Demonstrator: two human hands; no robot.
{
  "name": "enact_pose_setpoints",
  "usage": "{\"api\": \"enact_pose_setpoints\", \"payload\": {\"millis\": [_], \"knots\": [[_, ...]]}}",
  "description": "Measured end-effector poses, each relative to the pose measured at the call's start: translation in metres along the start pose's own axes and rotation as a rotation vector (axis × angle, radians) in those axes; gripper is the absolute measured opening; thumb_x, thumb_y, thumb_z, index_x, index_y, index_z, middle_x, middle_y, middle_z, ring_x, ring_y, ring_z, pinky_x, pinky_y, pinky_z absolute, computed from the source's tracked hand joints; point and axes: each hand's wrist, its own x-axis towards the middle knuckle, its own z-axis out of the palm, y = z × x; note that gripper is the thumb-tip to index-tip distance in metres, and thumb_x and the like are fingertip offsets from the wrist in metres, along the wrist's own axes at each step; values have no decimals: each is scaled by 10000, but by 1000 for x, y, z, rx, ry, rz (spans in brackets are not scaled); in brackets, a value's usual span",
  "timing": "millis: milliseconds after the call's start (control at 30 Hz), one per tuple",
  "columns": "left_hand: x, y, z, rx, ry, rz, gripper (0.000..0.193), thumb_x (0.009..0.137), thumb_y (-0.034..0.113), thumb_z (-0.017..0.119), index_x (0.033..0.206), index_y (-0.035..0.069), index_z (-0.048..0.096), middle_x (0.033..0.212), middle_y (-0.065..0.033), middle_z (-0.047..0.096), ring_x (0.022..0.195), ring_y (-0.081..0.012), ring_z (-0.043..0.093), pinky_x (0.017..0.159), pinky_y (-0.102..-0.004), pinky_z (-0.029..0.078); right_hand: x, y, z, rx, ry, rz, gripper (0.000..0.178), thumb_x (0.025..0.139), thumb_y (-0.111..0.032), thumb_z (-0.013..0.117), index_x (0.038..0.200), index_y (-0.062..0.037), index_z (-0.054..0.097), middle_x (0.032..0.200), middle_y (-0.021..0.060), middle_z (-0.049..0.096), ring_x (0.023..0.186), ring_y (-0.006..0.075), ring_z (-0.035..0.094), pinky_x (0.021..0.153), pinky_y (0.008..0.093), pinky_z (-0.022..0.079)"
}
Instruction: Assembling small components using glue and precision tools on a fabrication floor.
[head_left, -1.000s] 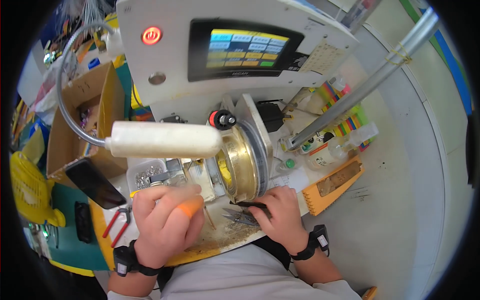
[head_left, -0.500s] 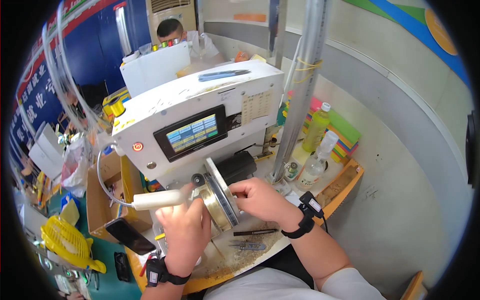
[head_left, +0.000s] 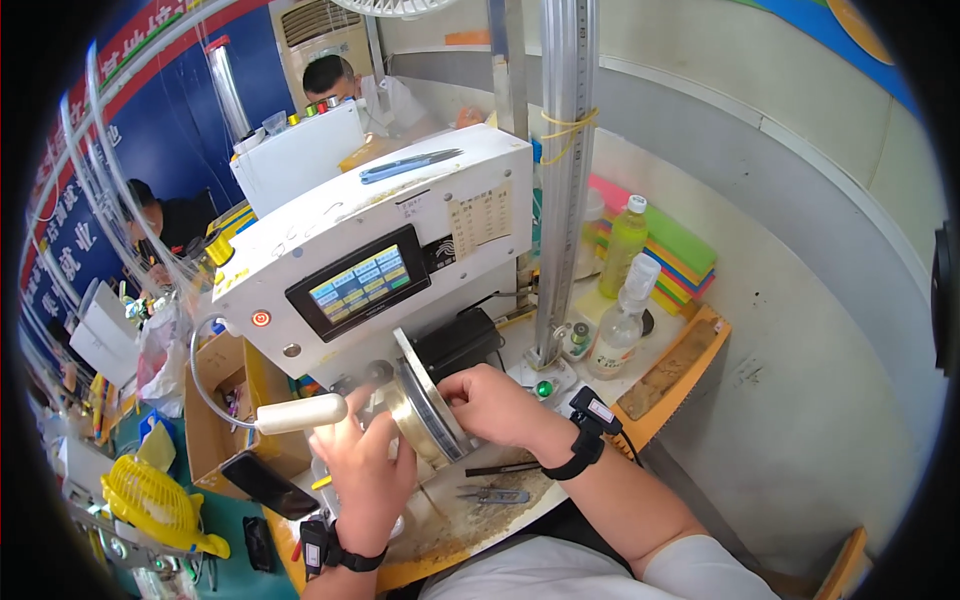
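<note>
A brass-coloured drum (head_left: 411,408) with a dark band and a pale metal flange is mounted on the front of a white machine (head_left: 400,225). My left hand (head_left: 362,465) is at the drum's left side, index finger pointing up and thumb apart from it, with nothing visible in its grasp. Bent fingers of my right hand (head_left: 493,403) press together against the flange's right side; their tips are partly hidden, and whatever they pinch is too small to make out. A white cylindrical handle (head_left: 300,413) on a cable reaches over my left hand. Blurred dark rollers (head_left: 362,376) sit above the drum.
Thread snips (head_left: 494,496) and dark tweezers (head_left: 505,467) lie on the worktop near me. A phone (head_left: 266,485) and a cardboard box (head_left: 222,440) stand left. A metal post (head_left: 565,190), bottles (head_left: 618,335) and an orange-edged tray (head_left: 675,370) are right. Another person sits behind the machine.
The whole view has shifted a little. My left index finger and thumb have spread apart, and the rollers above the drum now look blurred. My right hand stays at the flange.
</note>
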Motion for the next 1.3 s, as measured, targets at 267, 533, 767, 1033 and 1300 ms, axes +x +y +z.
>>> {"api": "enact_pose_setpoints", "payload": {"millis": [267, 533, 767, 1033, 1300], "knots": [[-6, 11, -23, 48, -131, -87, 307, 737, 110, 787, 1041, 107, 745, 1397, -149, 611, 1227, -403, 477, 1019, -505, 327, -31, -9, 4, -87, 295, -64, 128, 942, -113, 741, 1023, -30, 796, 606, -23, 582, 555, 46, 455, 528, 267, 391], [-29, 17, -45, -664, -254, -28, 147, 840, 129, 716, 962, 47, 703, 1061, -124, 661, 991, -309, 575, 892, -400, 434, -101, -26, 9, -356, 386, -621, 123, 841, -88, 825, 960, -101, 795, 645, 33, 644, 516, 183, 580, 504, 322, 410], [-47, 23, -35, -889, -392, -90, 104, 855, 110, 714, 860, 50, 629, 785, -79, 614, 710, -278, 583, 678, -374, 431, -117, -22, 27, -523, 333, -696, 212, 790, -98, 851, 987, -141, 786, 652, -10, 640, 522, 179, 582, 516, 313, 407], [-70, 14, -38, -852, -262, 19, 143, 707, 68, 734, 788, 98, 620, 702, -44, 570, 644, -253, 555, 630, -365, 388, -87, 12, 3, 468, 752, -125, 222, 1008, -286, 720, 1068, -80, 665, 813, -19, 619, 606, 77, 539, 531, 242, 398], [-64, 37, -13, -751, -262, 248, 168, 699, 98, 778, 779, 111, 631, 716, -42, 600, 674, -260, 605, 629, -384, 414, -39, 39, -50, 1022, 770, 222, 149, 1027, -265, 618, 988, -123, 593, 797, -18, 581, 662, 146, 559, 628, 293, 442]]}}
